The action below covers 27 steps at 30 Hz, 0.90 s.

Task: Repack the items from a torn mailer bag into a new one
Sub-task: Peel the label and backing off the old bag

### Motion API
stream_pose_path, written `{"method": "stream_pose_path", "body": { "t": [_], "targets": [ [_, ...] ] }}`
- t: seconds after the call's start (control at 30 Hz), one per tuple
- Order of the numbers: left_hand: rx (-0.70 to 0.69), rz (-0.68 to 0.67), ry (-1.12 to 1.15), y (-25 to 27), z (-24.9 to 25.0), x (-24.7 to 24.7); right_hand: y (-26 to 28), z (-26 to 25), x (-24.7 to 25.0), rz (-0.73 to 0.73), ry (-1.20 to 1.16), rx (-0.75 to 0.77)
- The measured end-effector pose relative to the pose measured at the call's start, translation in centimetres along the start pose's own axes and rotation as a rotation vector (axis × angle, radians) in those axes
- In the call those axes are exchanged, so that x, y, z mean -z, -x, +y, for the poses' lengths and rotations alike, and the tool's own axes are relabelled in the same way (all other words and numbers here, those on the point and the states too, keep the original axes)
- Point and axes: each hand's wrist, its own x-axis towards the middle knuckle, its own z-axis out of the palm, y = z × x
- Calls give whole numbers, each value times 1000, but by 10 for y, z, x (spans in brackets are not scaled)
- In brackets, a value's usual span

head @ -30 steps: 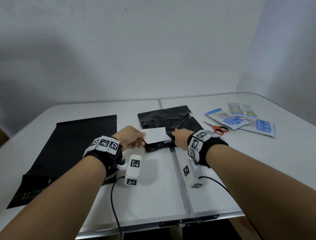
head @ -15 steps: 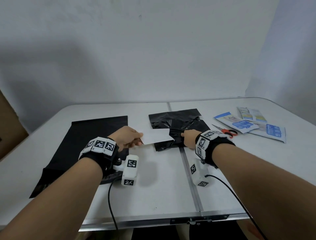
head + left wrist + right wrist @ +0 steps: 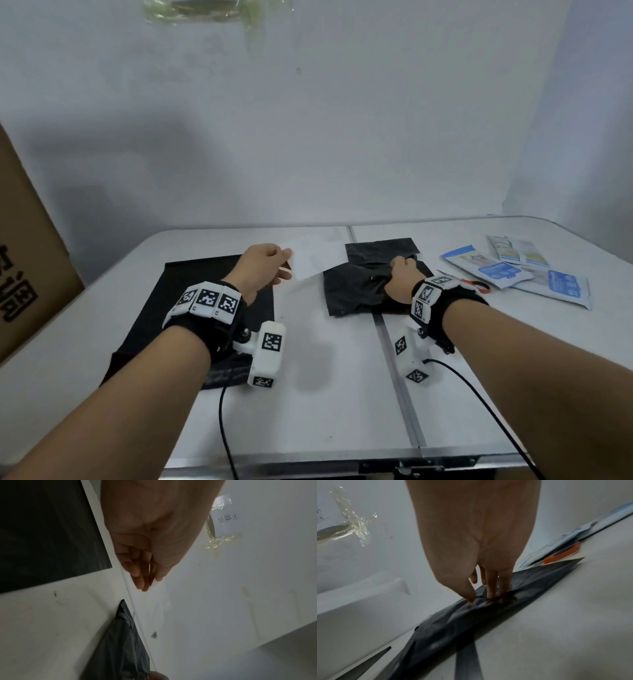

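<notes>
Lower centre of the head view: bare white folding table [image 3: 342, 394], wrist cables trailing toward the near edge. Left of centre: flat new black mailer [image 3: 178, 301], laid smooth, probably for loading. Above its far right corner: left hand [image 3: 262, 265], thumb and fingers pinching a white flat packet [image 3: 313, 258] by one end, aloft, clear of the torn mailer. Right of centre: right hand [image 3: 402, 279] bunching and pinning the crumpled torn black mailer [image 3: 356, 291], likely as an anchor. Upper right: orange-handled scissors [image 3: 474, 286], blue-and-white packets [image 3: 513, 270], set aside.
</notes>
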Motion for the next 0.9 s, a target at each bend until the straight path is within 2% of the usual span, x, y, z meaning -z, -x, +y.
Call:
{"method": "stream_pose_path", "body": {
  "t": [0.2,0.3,0.37,0.5,0.57,0.7,0.8,0.9],
  "targets": [
    [-200,111,-218,-3,17,-15,1,11,3,9,-60,36],
    [-333,152,-390,-2,33,-23,-2,15,8,17,-248,65],
    [-383,153,-477,-1,45,-30,-6,20,12,70,-311,80],
    [-436,136,-539,1,63,-45,-2,28,20,19,-325,38],
    [-451,132,-552,1,67,-52,-3,34,23,38,-486,70],
    [-496,145,-552,-3,74,-73,2,37,35,103,-959,87],
    [-723,153,-771,-5,79,-100,7,43,56,67,-1264,31],
    [-995,59,-929,-4,88,-134,12,62,73,-10,-1405,-37]
  ]
}}
